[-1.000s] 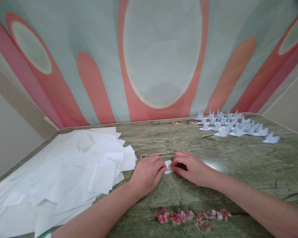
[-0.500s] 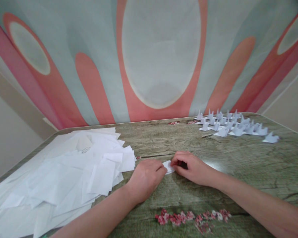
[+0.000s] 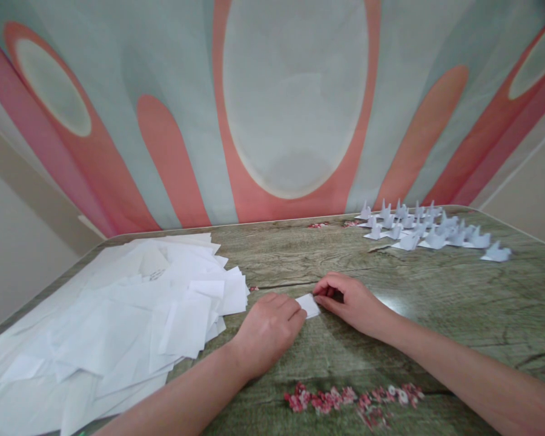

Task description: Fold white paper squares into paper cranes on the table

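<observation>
A small folded piece of white paper (image 3: 309, 306) lies on the table between my two hands. My left hand (image 3: 271, 330) rests over its left end, fingers bent and together, hiding that part of the paper. My right hand (image 3: 345, 301) pinches the upper right corner between thumb and forefinger, with the other fingers curled. The folds under my left fingers are hidden.
A wide heap of loose white paper sheets (image 3: 118, 315) covers the table's left side. Several folded paper cranes (image 3: 436, 233) stand at the back right. The wood-patterned table (image 3: 272, 254) has printed pink flowers (image 3: 327, 399) near its front. A patterned backdrop (image 3: 295, 109) rises behind it.
My right hand has shifted slightly up at the paper's corner, and my left fingers have moved a little. More of the paper's flat face shows between my hands.
</observation>
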A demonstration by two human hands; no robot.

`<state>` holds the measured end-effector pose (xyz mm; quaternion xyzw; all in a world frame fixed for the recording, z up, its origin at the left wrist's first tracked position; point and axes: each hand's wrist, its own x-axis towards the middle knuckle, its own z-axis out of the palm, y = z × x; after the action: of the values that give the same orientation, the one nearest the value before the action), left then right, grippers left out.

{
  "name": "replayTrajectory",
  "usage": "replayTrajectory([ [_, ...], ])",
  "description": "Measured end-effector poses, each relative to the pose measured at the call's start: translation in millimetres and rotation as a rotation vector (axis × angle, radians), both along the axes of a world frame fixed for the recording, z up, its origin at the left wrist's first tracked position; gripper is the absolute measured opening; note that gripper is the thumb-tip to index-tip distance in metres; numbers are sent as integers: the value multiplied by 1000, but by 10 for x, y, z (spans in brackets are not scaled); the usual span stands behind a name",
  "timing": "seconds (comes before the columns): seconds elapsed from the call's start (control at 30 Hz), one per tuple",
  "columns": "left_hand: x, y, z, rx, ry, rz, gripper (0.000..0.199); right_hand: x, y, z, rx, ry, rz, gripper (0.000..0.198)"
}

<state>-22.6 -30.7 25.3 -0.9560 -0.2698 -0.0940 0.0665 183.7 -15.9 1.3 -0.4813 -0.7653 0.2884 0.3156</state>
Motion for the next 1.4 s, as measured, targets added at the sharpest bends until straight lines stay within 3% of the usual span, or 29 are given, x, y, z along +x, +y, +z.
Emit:
replayTrajectory([
  [0.47,8,-42,16,5,30,17,14,-2,-23,29,34,-59,50,15],
  [1.0,-20,-44,-17,-31,-24,91,16,13,-25,77,31,-108,91,7],
  [1.4,-19,39,-54,-188,-236,73,17,13,-13,42,41,-114,90,6],
])
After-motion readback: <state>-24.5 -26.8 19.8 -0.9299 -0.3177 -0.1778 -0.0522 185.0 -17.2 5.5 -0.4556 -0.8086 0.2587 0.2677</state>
